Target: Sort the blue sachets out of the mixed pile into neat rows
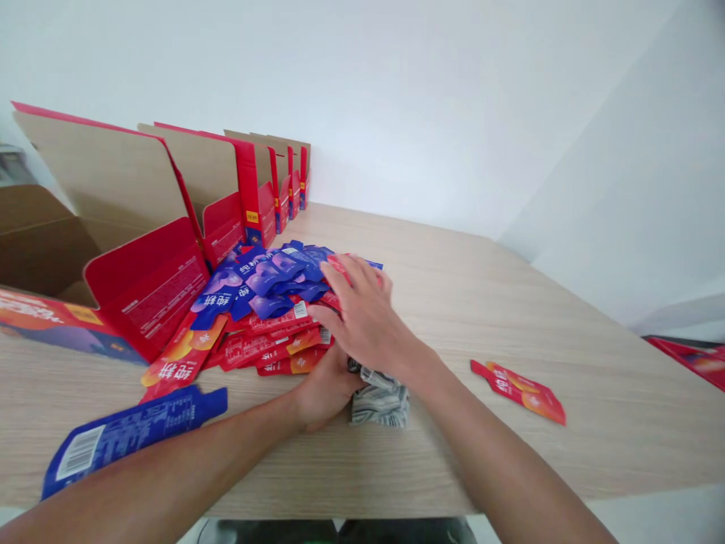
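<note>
Had the left hand curled low against the near side of a heap of red packets and blue packets, touching a crumpled striped cloth; with fingertips hidden, could not tell its grip. Had the right hand loosely spread over the heap's right end. Saw a barcoded blue packet flat on the desk beside the left forearm, and a lone red packet well apart at right. Beyond, saw open red cartons receding toward a white wall.
</note>
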Motion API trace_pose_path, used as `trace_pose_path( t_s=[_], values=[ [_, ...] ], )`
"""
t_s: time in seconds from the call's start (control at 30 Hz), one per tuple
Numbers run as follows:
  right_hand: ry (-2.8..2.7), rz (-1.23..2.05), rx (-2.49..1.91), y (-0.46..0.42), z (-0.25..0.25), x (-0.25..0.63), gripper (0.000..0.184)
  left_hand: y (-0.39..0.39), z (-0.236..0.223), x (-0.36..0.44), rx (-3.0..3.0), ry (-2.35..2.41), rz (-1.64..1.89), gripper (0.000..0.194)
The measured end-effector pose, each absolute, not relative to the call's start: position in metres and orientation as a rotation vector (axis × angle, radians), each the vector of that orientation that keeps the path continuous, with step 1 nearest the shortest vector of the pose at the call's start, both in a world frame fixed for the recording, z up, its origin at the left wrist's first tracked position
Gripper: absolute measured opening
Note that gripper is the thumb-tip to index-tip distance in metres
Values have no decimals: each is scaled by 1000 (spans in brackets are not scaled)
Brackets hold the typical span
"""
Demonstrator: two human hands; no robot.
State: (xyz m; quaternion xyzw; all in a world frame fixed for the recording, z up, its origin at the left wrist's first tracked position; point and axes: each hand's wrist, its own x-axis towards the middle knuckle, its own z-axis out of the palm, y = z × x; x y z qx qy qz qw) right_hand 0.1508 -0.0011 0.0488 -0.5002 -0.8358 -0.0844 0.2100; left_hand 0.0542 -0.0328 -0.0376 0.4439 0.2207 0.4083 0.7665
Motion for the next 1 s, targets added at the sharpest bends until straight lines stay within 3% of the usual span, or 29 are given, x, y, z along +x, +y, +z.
trace_pose_path(
  t_s=[0.1,0.23,0.33,0.47,0.53,0.9,1.0],
  values=[
    [-2245,-286,-1668,-41,35,256,63,-32,-35,56,991,520,854,43],
    [-2081,-85,-2324,-84,-4,390,77,-31,-35,59,987,544,847,49],
    [-2122,-62,-2347,-103,-34,434,59,-31,-35,60,1001,560,872,47],
    [-2055,-467,-2270,-111,-49,413,43,-32,-34,59,1020,572,875,48],
    [-2051,-520,-2239,-109,-46,392,40,-33,-33,58,1031,573,870,49],
    [-1935,-248,-2263,-67,-34,358,42,-35,-34,54,1055,520,870,48],
    [-1934,-212,-2156,-67,-32,343,51,-35,-34,54,1058,517,873,47]
  ],
)
